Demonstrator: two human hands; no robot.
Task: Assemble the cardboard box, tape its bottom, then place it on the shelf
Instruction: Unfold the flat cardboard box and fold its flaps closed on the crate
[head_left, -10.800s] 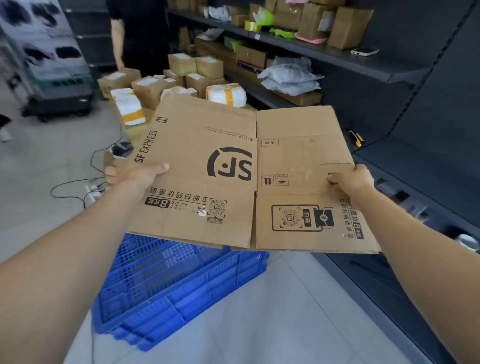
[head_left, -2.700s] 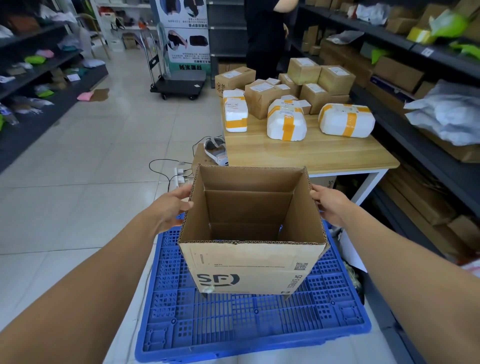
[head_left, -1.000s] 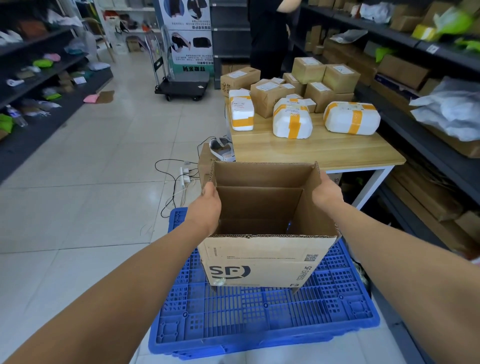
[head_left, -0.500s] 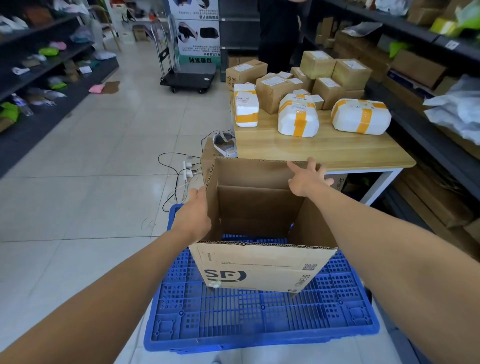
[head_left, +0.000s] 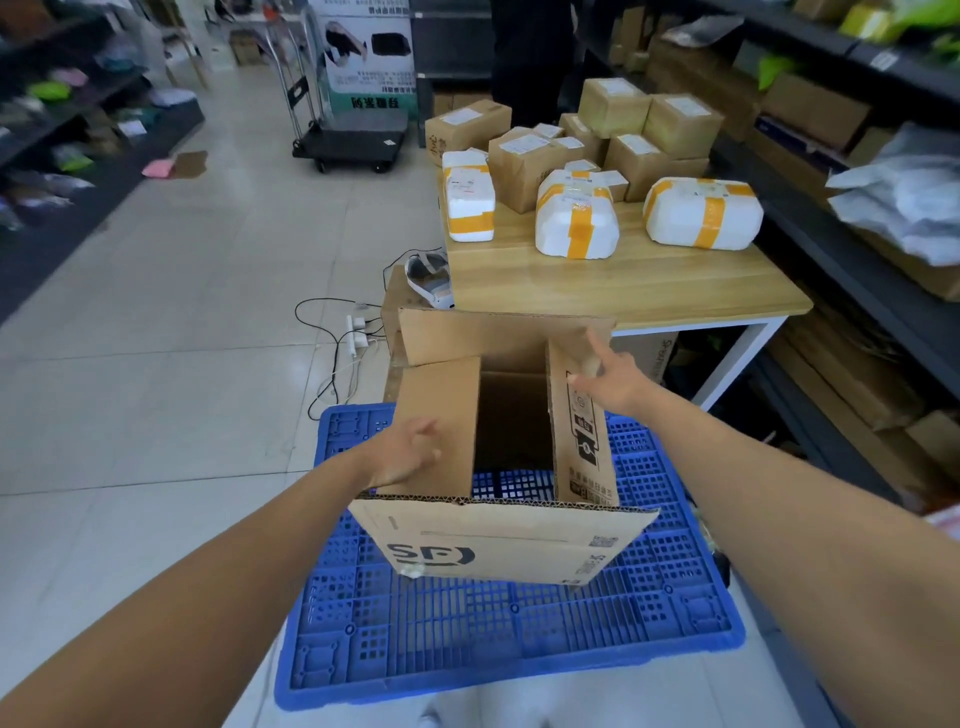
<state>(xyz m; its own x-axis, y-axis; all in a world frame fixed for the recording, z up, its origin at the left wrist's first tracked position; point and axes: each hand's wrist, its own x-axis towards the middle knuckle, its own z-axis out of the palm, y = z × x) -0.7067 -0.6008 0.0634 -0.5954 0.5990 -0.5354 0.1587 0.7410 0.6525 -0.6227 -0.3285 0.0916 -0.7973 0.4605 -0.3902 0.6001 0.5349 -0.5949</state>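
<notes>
Cardboard box (head_left: 498, 540) stands on the upturned blue crate (head_left: 509, 623), just in front of the wooden bench (head_left: 623, 291) that carries the sealed parcels (head_left: 576, 218). We are folding its upper flaps inward. Our left hand (head_left: 405, 457) lies flat and open on the left flap (head_left: 436, 421), pressing it down without gripping it. Our right hand (head_left: 613, 384) is also open, fingers spread, and pushes the right flap (head_left: 576, 415) toward the middle; it is blurred, so we cannot tell how firmly it touches. The far flap (head_left: 498, 338) is tilted up, and the near flap (head_left: 504, 540) hangs outward toward us.

From here, we judge the main risk to be the box sliding or tipping on the ribbed crate, since neither hand holds it and both push from above. Uneven pressure could skew the walls and leave a crooked seam. The two side flaps may also spring up once we let go, because no tape is on them yet. We see no tape roll within reach, so reaching away for one could let the flaps open again.
</notes>
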